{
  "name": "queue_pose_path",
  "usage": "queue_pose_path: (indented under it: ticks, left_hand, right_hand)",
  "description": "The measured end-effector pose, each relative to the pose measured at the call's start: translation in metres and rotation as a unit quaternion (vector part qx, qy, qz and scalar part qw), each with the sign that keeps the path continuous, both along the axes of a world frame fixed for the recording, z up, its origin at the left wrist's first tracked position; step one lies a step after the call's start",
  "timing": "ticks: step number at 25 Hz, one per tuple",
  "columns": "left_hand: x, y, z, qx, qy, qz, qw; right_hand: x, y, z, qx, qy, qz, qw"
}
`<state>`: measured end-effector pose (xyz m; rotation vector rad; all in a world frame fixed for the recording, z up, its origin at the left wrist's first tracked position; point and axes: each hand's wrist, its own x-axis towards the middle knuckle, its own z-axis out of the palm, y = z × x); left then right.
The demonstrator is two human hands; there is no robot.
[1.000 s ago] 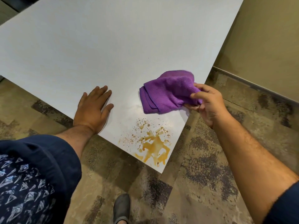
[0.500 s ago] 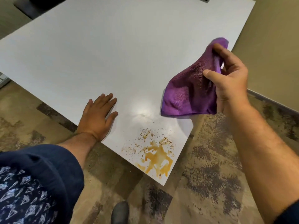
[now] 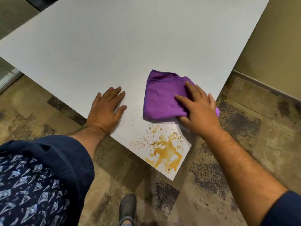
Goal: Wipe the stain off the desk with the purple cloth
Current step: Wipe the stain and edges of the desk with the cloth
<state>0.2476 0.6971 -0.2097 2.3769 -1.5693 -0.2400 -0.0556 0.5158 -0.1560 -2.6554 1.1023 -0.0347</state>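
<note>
- Head view looks down on a white rectangular desk (image 3: 114,46) whose near corner juts toward the person over a mottled brown and grey carpet (image 3: 244,128).
- A folded purple microfibre cloth (image 3: 162,95) lies flat on the desk top, close to the desk's right edge, with a small bit of it showing past that edge behind the hand.
- The right hand (image 3: 197,110) lies palm down on the right part of the purple cloth, fingers (image 3: 192,88) spread and laid flat on the fabric; the thumb (image 3: 183,119) curls at the cloth's near edge, so the hand presses the cloth and is not closed around it.
- An amber-brown liquid stain (image 3: 164,154) with scattered specks sits on the near corner of the desk, just below the cloth; a narrow strip of bare white top lies between them, so the cloth does not touch it.
- The left hand (image 3: 105,110) rests flat and open on the desk's near edge, left of the cloth and apart from it, holding nothing.
- A dark blue sleeve (image 3: 57,157) covers the left upper arm, and a grey shoe (image 3: 127,207) stands on the carpet below the desk corner.
</note>
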Motion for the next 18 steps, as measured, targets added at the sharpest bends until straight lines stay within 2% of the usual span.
queue_pose_path:
  ticks: [2, 4, 6, 9, 10, 11, 15, 16, 18]
  left_hand:
    - [0.0, -0.001, 0.0, -0.002, 0.001, 0.002, 1.0]
    - [0.0, 0.0, 0.0, 0.0, -0.004, 0.001, 1.0]
    - [0.0, 0.0, 0.0, 0.002, -0.009, 0.0, 1.0]
    - [0.0, -0.001, 0.002, 0.001, 0.002, -0.002, 1.0]
    - [0.0, 0.0, 0.003, 0.002, 0.002, 0.0, 1.0]
    - [0.0, 0.0, 0.004, 0.004, 0.002, 0.001, 1.0]
    - [0.0, -0.001, 0.002, 0.002, -0.002, -0.003, 1.0]
    - [0.0, -0.001, 0.001, 0.001, -0.001, -0.004, 1.0]
    - [0.0, 0.0, 0.001, 0.0, 0.002, -0.001, 1.0]
  right_hand:
    - [0.004, -0.01, -0.001, 0.021, -0.005, 0.012, 1.0]
    - [0.016, -0.025, 0.007, 0.037, -0.053, 0.004, 0.998]
    - [0.033, -0.039, 0.025, 0.09, -0.14, -0.077, 0.983]
    - [0.048, -0.061, 0.048, 0.149, -0.321, -0.284, 0.891]
    - [0.049, -0.071, 0.058, 0.142, -0.354, -0.314, 0.87]
    - [0.048, -0.079, 0.068, 0.121, -0.368, -0.318, 0.865]
    - [0.046, -0.075, 0.105, -0.064, -0.342, -0.209, 0.914]
    - [0.049, -0.064, 0.105, -0.089, -0.306, -0.161, 0.934]
    - [0.052, -0.036, 0.088, -0.071, -0.125, -0.049, 0.988]
